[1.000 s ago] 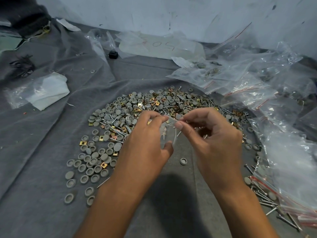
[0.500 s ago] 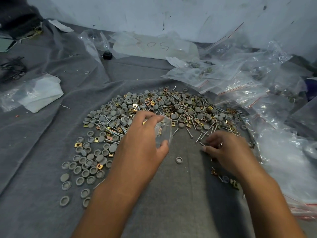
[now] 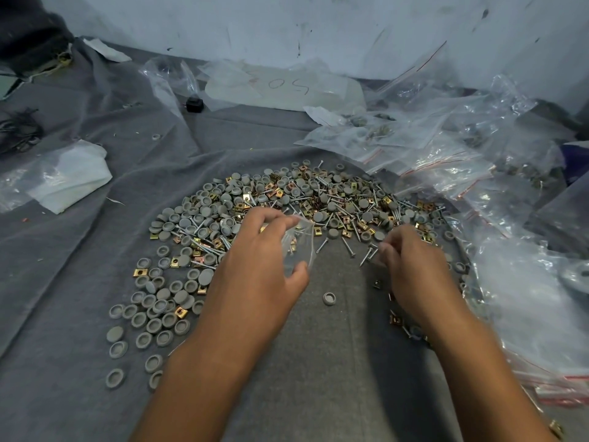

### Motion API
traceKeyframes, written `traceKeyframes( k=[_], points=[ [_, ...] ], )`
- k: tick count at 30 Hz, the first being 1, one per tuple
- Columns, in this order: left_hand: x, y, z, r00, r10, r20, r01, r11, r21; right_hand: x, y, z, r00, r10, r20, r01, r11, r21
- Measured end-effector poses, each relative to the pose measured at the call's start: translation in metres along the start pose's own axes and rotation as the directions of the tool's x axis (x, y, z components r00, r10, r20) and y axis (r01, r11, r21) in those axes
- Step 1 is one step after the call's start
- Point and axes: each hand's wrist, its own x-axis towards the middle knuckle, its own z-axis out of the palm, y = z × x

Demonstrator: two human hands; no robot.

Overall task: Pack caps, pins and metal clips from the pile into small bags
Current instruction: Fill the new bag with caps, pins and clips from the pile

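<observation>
A wide arc-shaped pile of grey round caps, silver pins and gold metal clips lies on the grey cloth. My left hand holds a small clear bag by its mouth, thumb below and fingers above, at the pile's inner edge. My right hand reaches into the pins on the right of the pile, fingertips curled down on them; whether it grips one is blurred. A single grey cap lies alone between my hands.
Heaps of clear zip bags, some filled, cover the right side and back. A folded white plastic sheet lies at left, a small black object at the back. The white wall closes the far side.
My right hand left the bag's mouth, dropped to the right, then moved forward into the pins. My left hand kept holding the bag in place.
</observation>
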Motion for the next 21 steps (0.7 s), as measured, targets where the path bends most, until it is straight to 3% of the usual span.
traceKeyframes(
  k=[2,11,15,18,19,21],
  points=[
    [0.0,0.0,0.0,1.0,0.002,-0.003,-0.002,1.0,0.0,0.003,-0.003,0.003,0.996,-0.014,-0.088,0.021,0.997,0.08],
    [0.0,0.003,0.0,1.0,0.002,0.002,-0.002,1.0,0.012,0.006,-0.012,0.007,0.992,0.107,-0.059,-0.113,0.988,-0.103],
    [0.0,0.002,-0.001,1.0,0.0,0.002,0.0,1.0,0.003,0.005,-0.015,0.008,0.993,0.113,0.026,-0.108,0.981,-0.161],
    [0.0,0.003,-0.001,1.0,-0.001,0.004,0.001,1.0,-0.003,0.002,-0.024,0.006,1.0,-0.013,-0.004,0.013,0.995,0.097],
    [0.0,0.003,-0.001,1.0,-0.003,0.003,0.003,1.0,-0.006,-0.002,-0.031,0.003,0.995,-0.078,-0.059,0.091,0.96,0.266],
    [0.001,0.004,-0.001,1.0,-0.008,-0.004,0.008,1.0,-0.017,-0.013,-0.05,-0.006,0.963,-0.213,-0.164,0.268,0.773,0.575]
  ],
)
